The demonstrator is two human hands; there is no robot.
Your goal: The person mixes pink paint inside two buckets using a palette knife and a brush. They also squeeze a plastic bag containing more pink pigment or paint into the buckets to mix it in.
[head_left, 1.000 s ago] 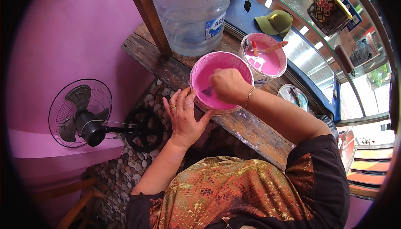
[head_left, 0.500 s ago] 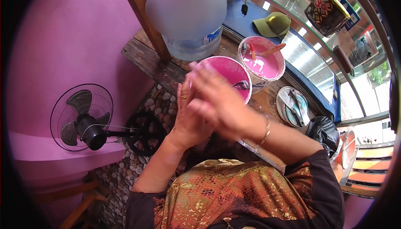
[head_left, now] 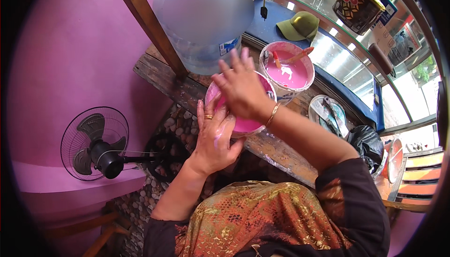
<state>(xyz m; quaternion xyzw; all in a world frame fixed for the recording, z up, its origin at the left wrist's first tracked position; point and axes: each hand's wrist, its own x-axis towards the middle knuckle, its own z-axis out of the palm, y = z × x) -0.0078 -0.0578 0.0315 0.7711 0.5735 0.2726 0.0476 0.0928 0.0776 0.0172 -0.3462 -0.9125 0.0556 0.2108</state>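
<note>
Two-handed, worked at the pink-paint bucket (head_left: 252, 131) on the wooden surface (head_left: 286, 154): held the right hand (head_left: 243, 90) above its mouth, with fingers spread and pointing far-left; had the left hand (head_left: 214, 139) nearer, at the near-left rim; could not tell whether gripping it.

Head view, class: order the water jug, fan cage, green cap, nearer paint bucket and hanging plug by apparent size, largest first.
1. Water jug
2. Fan cage and nearer paint bucket, too alike to rank
3. Green cap
4. Hanging plug
</note>
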